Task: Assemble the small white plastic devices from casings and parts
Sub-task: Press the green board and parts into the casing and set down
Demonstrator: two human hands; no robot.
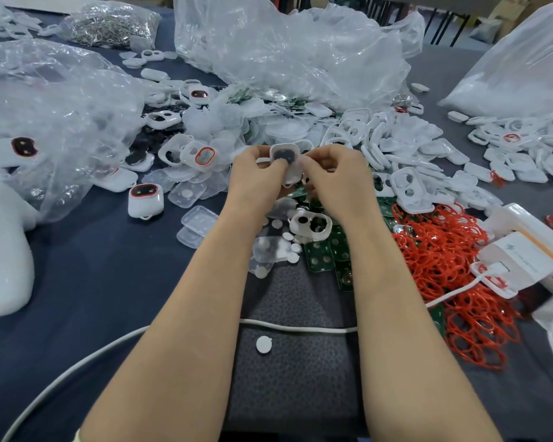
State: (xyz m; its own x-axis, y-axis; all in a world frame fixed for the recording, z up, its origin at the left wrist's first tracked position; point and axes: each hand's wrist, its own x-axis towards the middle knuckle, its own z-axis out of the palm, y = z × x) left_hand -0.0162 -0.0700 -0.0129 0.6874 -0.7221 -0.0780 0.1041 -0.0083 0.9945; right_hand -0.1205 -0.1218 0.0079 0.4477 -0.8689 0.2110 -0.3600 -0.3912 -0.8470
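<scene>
Pinching a small white casing [284, 157] between them, the left hand [255, 177] and right hand [336, 177] curl their fingers round its sides. It is held above the bench's [109, 266] middle, over green circuit boards [328, 254], with red rings [444, 250] nearer the right edge.

No word, number or brand can be read anywhere. The white box [521, 261] near the right edge of the counter [103, 256] carries a small grey emblem and a line of fine grey print on its top face, both too blurred to make out. The green circuit boards [324, 250] at the counter's middle show only pale round pads and no legible marking.
</scene>
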